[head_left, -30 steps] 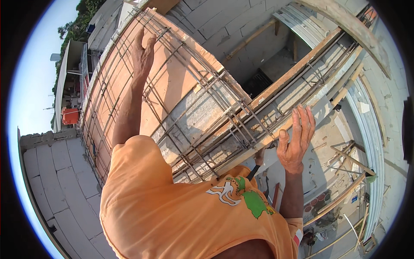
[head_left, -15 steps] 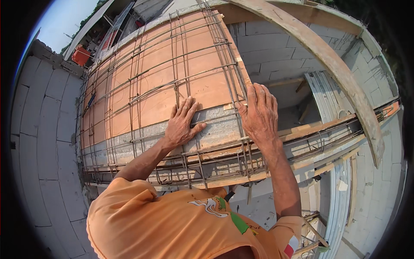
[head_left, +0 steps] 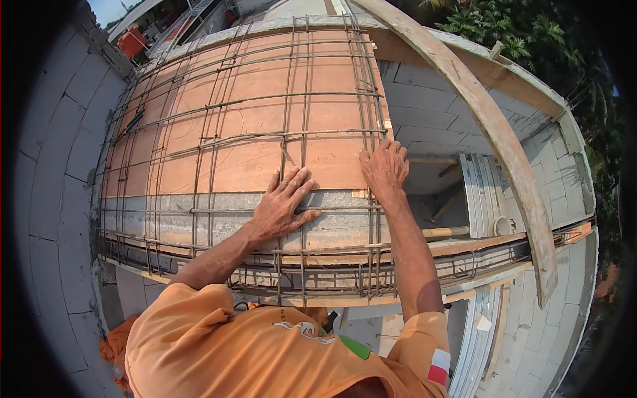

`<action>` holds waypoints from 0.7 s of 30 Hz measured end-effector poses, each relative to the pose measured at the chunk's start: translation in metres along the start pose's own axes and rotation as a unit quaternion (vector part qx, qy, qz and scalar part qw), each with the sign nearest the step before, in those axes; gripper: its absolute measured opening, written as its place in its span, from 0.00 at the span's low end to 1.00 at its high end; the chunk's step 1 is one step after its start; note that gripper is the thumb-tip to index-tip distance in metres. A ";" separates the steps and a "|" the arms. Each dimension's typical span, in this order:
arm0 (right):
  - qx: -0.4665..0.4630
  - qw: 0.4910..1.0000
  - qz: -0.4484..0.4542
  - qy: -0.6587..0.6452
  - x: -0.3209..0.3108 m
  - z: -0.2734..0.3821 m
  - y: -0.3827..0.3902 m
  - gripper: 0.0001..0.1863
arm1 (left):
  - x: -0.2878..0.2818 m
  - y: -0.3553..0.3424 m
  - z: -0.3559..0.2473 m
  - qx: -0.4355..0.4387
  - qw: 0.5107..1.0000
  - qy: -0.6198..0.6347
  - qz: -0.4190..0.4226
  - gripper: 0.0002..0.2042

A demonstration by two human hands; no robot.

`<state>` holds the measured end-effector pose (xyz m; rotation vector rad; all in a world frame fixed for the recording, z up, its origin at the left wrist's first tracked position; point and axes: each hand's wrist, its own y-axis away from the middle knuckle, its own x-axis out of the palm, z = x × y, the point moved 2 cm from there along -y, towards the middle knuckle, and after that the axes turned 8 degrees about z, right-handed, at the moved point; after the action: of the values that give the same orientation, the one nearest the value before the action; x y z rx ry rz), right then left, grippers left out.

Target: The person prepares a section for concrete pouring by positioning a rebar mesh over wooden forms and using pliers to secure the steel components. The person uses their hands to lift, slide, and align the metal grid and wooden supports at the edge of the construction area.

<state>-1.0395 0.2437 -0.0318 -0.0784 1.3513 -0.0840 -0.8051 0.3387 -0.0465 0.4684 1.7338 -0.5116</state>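
Observation:
My left hand (head_left: 281, 207) lies flat with its fingers spread, across the seam between an orange-brown plywood sheet (head_left: 255, 174) and a grey concrete strip (head_left: 159, 215). At the sheet's right edge my right hand (head_left: 386, 171) is curled over the steel rebar (head_left: 364, 109); its fingertips are partly hidden. Crossing bars of tied rebar spread over the plywood. Toward the far left of the mesh rests a small dark-handled tool (head_left: 135, 121), its exact kind too small to make out.
A long wooden plank (head_left: 494, 123) slants across the right side over an opening. Metal channels (head_left: 479, 192) stand in that opening. A rebar cage (head_left: 332, 278) runs along the near edge. Block walls (head_left: 50, 192) rise on both sides, and an orange container (head_left: 131, 41) stands far left.
The view has shifted and turned. My right hand's fingers, stretched out before, are now curled at the plywood's edge. My left hand stays flat in about the same spot.

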 end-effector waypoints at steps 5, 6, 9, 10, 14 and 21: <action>-0.024 1.000 -0.003 0.002 0.005 0.000 -0.005 0.25 | 0.001 0.001 0.003 -0.004 1.000 0.001 0.015 0.34; -0.019 1.000 0.009 0.012 0.007 -0.001 -0.006 0.25 | 0.002 0.002 0.003 -0.008 1.000 0.007 0.011 0.34; -0.027 0.999 0.035 0.017 0.005 0.001 -0.007 0.27 | 0.005 0.005 0.005 -0.017 1.000 -0.009 0.001 0.33; -0.034 0.998 0.044 0.005 0.002 0.002 -0.006 0.29 | 0.004 0.005 0.006 -0.012 1.000 -0.015 -0.007 0.33; -0.006 0.994 0.096 0.043 -0.017 0.014 -0.001 0.38 | 0.003 0.007 0.005 -0.014 0.999 -0.015 -0.030 0.33; 0.022 0.998 0.056 -0.008 0.009 0.023 -0.002 0.44 | 0.010 0.013 0.007 -0.025 0.999 -0.019 -0.036 0.32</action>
<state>-1.0148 0.2408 -0.0355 0.0347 1.3353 -0.0189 -0.7940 0.3460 -0.0590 0.3600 1.7277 -0.5247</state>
